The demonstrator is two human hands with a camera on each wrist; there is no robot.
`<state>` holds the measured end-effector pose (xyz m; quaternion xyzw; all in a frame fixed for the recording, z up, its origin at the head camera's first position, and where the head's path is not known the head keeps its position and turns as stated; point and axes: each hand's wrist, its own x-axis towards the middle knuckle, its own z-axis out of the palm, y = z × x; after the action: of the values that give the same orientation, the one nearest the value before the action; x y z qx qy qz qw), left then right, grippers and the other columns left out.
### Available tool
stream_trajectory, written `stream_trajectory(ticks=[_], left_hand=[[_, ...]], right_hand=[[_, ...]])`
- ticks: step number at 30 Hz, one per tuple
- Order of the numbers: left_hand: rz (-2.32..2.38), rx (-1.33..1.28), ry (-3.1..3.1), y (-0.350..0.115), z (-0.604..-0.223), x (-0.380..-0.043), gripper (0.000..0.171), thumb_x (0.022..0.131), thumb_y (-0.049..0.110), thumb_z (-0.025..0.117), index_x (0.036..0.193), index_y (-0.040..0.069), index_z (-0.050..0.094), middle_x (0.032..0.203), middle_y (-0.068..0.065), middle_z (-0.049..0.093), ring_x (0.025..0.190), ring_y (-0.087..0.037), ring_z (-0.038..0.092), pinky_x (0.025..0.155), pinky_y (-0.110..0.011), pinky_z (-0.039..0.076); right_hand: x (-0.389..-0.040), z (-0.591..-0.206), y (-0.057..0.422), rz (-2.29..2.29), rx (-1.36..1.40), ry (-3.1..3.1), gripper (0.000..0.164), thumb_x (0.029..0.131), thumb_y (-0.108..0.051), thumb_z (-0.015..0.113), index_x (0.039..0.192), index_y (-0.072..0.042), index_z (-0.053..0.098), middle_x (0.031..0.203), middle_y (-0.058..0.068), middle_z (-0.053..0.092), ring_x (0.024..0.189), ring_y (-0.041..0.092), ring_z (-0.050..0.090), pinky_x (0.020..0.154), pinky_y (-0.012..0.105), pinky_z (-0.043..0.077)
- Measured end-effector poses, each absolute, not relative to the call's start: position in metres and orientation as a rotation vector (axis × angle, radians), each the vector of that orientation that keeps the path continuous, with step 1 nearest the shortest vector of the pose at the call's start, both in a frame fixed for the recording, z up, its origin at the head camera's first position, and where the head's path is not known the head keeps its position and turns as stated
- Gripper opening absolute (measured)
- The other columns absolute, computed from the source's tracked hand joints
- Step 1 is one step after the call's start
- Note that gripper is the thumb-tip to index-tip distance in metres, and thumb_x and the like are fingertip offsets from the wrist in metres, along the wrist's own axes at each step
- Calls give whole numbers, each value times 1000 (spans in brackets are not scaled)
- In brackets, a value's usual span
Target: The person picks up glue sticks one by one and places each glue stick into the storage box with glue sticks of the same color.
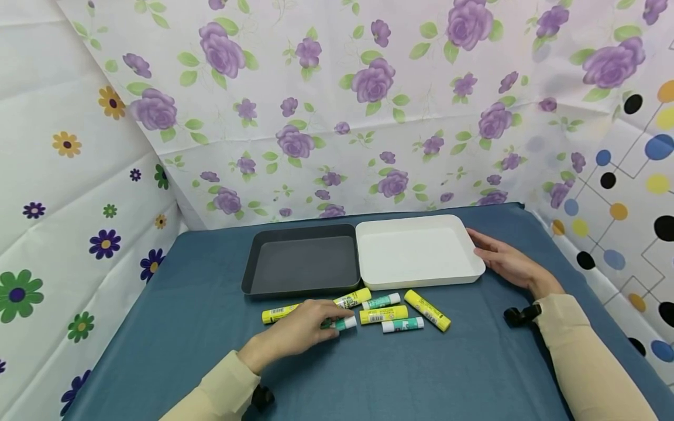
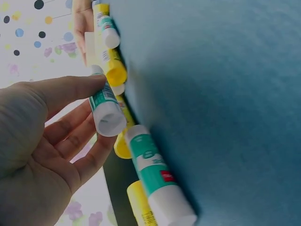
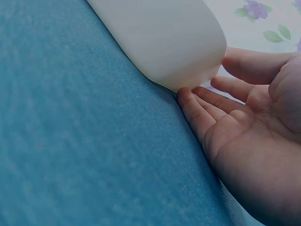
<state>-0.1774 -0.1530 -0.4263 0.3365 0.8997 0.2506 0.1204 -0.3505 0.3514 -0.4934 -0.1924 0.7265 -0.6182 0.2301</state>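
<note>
My left hand (image 1: 302, 327) pinches a green-and-white glue stick (image 2: 104, 106) between thumb and fingers, above the front of the group. Another green-and-white glue stick (image 2: 157, 172) lies beneath that hand, hidden behind it in the head view. To its right are a yellow glue stick (image 1: 384, 315), two green ones, the nearer of them (image 1: 402, 325) in front, and a slanted yellow one (image 1: 427, 310). My right hand (image 1: 508, 260) touches the right end of the white tray (image 1: 421, 251), its fingers fairly straight along the wall and its thumb near the rim.
Left of the white tray, side against side, stands a dark grey tray (image 1: 305, 260). More yellow glue sticks lie before it, one (image 1: 278, 313) partly behind my left hand. A blue cloth (image 1: 421, 374) covers the table; a flowered curtain (image 1: 337, 111) hangs along its back edge.
</note>
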Motion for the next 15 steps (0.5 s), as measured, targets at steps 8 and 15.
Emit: stream_trajectory(ticks=[8, 15], left_hand=[[772, 992, 2675, -157, -410, -184, 45, 97, 9, 75, 141, 13, 67, 124, -1, 70, 101, -9, 66, 80, -27, 55], [830, 985, 2714, -165, -391, -194, 46, 97, 8, 74, 142, 12, 66, 119, 1, 71, 92, -7, 64, 73, -29, 54]], right_hand=[[-349, -492, 350, -1698, -517, 1999, 72, 114, -20, 45, 169, -16, -2, 174, 12, -10, 158, 38, -10, 102, 11, 36], [-349, -493, 349, -1705, -518, 1998, 72, 114, -20, 45, 169, -16, -1, 174, 11, -9, 158, 38, -9, 102, 11, 36]])
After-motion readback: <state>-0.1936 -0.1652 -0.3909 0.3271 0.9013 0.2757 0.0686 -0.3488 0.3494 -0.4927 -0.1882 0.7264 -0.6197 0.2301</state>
